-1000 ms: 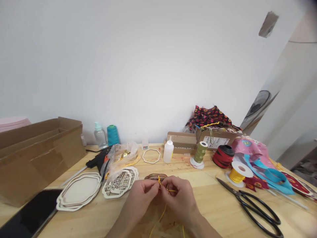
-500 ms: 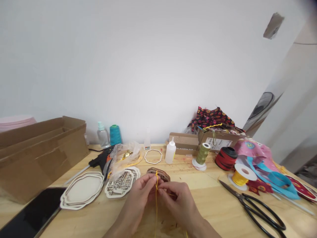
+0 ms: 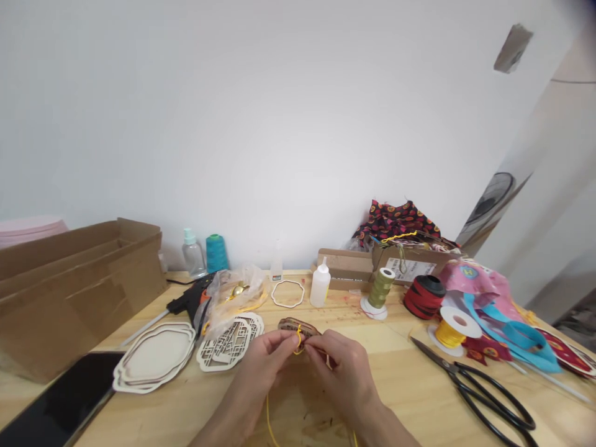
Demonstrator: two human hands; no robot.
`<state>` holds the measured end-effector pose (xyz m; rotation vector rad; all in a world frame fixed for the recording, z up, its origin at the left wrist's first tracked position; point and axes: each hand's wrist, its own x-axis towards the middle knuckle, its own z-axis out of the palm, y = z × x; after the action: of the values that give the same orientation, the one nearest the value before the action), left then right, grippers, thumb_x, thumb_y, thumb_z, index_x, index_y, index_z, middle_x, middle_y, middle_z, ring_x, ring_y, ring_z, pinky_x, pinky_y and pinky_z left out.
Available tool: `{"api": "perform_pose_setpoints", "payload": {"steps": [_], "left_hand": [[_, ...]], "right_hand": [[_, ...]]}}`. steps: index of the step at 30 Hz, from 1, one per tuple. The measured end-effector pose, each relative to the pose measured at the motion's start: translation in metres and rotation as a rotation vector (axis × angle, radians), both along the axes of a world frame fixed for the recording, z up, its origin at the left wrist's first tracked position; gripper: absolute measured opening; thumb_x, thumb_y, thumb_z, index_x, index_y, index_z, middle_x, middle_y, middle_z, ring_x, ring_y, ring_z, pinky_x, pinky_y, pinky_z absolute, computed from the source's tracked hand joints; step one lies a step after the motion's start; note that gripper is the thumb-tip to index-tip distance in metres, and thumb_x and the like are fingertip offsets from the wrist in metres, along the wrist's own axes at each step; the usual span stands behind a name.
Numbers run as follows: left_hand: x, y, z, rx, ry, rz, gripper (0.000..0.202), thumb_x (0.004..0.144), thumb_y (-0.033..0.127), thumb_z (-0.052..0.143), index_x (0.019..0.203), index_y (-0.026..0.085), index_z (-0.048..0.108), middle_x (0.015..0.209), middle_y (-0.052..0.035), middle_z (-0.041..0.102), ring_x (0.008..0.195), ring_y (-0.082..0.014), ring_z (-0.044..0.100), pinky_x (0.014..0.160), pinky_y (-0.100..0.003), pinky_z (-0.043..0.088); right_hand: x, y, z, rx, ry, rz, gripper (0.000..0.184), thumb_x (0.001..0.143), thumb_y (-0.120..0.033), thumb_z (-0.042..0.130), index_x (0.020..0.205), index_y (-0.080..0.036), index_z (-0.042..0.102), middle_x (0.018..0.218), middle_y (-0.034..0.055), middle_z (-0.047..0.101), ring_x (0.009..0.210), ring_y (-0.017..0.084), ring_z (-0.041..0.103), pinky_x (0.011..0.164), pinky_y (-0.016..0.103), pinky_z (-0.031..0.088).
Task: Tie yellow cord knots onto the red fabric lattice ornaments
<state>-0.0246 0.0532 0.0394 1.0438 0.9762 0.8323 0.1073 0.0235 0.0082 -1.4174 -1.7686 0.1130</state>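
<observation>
- Since the yellow cord (image 3: 298, 335) trails toward 7 o'clock below the wrists, its loose length is best left slack, with no sleeve or forearm dragging on it.
- The left hand (image 3: 269, 357) pinches between thumb and forefinger where the cord loops; a firm, motionless pinch there should serve as the clamp.
- The right hand (image 3: 342, 363), at about 4 o'clock from the loop, has thumb and forefinger pressed together, seemingly on the same cord; whether its curled fingers hold anything, I cannot tell. Short, even pulls probably snug the loop better than one hard tug.
- The brown piece (image 3: 289, 324) sits tilted at 12 o'clock, just past the fingertips, with the cord crossing it; bracing it would likely stop it from swinging under tension.
- The scissors (image 3: 454, 368) lie between 3 and 4 o'clock, tips toward 10, so wide pulls on that side should stay short of the blades.
- Lattice panels (image 3: 230, 343) lie at 9 o'clock, near the left hand; a tucked elbow spares them.
- The white bottle (image 3: 320, 287) stands upright between 12 and 1 o'clock, well clear of the handwork.
</observation>
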Motion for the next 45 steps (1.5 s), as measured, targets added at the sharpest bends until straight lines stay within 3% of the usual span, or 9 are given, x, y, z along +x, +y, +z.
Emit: {"api": "perform_pose_setpoints", "payload": {"steps": [4,15,22,26,28,31,35,42,45], "left_hand": [[0.002,-0.002,-0.001,-0.084,-0.004,0.052,0.012,0.059,0.027,0.065,0.066,0.016,0.065,0.043,0.0075,0.050,0.039,-0.0047,0.037,0.038,-0.015,0.021],[-0.002,0.004,-0.013,-0.094,0.045,-0.029,0.026,0.053,0.038,0.067,0.067,0.016,0.062,0.052,0.0054,0.052,0.038,-0.0040,0.030,0.038,-0.018,0.008],[-0.004,0.006,-0.013,-0.155,0.089,-0.122,0.027,0.052,0.040,0.067,0.061,0.016,0.061,0.040,0.0109,0.035,0.035,-0.0036,0.019,0.038,-0.020,0.006],[-0.004,0.005,-0.011,-0.110,0.101,-0.070,0.022,0.056,0.037,0.065,0.062,0.016,0.061,0.041,0.0098,0.038,0.036,-0.0038,0.024,0.038,-0.018,0.010],[-0.004,0.005,-0.011,-0.045,0.095,-0.074,0.020,0.059,0.035,0.063,0.064,0.016,0.062,0.044,0.0071,0.046,0.041,-0.0061,0.036,0.040,-0.017,0.022],[-0.004,0.007,-0.014,0.107,0.069,-0.113,0.017,0.062,0.031,0.061,0.064,0.014,0.064,0.058,0.0008,0.059,0.058,-0.0129,0.051,0.056,-0.022,0.036],[-0.003,0.009,-0.016,0.236,0.101,-0.098,0.016,0.062,0.031,0.061,0.059,0.015,0.064,0.057,0.0015,0.059,0.058,-0.0131,0.049,0.056,-0.022,0.035],[-0.003,0.005,-0.012,-0.062,-0.025,-0.008,0.018,0.062,0.035,0.062,0.062,0.016,0.062,0.044,0.0083,0.040,0.039,-0.0045,0.027,0.036,-0.016,0.011],[-0.003,0.005,-0.014,-0.110,-0.114,-0.025,0.019,0.062,0.034,0.062,0.065,0.016,0.062,0.048,0.0076,0.042,0.039,-0.0033,0.025,0.036,-0.015,0.010]], "right_hand": [[0.001,0.002,0.000,0.014,0.009,-0.010,0.017,0.076,-0.020,0.046,0.072,-0.021,0.063,0.057,-0.0003,0.056,0.047,0.009,0.047,0.045,0.018,0.033],[0.001,0.001,-0.002,0.023,0.062,-0.008,0.016,0.076,-0.019,0.046,0.071,-0.020,0.061,0.057,-0.0009,0.054,0.051,0.009,0.048,0.047,0.017,0.034],[0.001,0.002,0.000,0.040,0.107,0.031,0.016,0.076,-0.019,0.047,0.071,-0.020,0.062,0.057,-0.0002,0.055,0.050,0.010,0.048,0.046,0.018,0.035],[0.000,0.001,0.001,0.006,0.149,0.032,0.016,0.076,-0.019,0.046,0.072,-0.019,0.062,0.056,-0.0002,0.053,0.050,0.010,0.046,0.047,0.019,0.034],[-0.001,0.000,0.003,-0.007,0.169,0.043,0.016,0.077,-0.021,0.047,0.072,-0.019,0.062,0.057,-0.0001,0.052,0.050,0.010,0.044,0.047,0.020,0.033],[-0.002,-0.001,0.005,-0.033,0.203,0.066,0.014,0.075,-0.025,0.049,0.071,-0.018,0.061,0.059,-0.0001,0.051,0.050,0.010,0.042,0.047,0.020,0.032],[-0.001,0.003,0.004,-0.090,0.284,0.046,0.016,0.073,-0.021,0.049,0.062,-0.016,0.060,0.055,-0.0012,0.047,0.050,0.010,0.041,0.045,0.020,0.031],[-0.003,0.005,-0.001,-0.084,0.252,-0.016,0.014,0.072,-0.018,0.048,0.059,-0.016,0.054,0.055,-0.0026,0.045,0.047,0.008,0.038,0.044,0.019,0.030],[-0.004,0.002,0.000,-0.094,0.240,-0.002,0.010,0.073,-0.020,0.049,0.070,-0.018,0.057,0.057,-0.0025,0.048,0.046,0.008,0.038,0.044,0.019,0.031]]}}
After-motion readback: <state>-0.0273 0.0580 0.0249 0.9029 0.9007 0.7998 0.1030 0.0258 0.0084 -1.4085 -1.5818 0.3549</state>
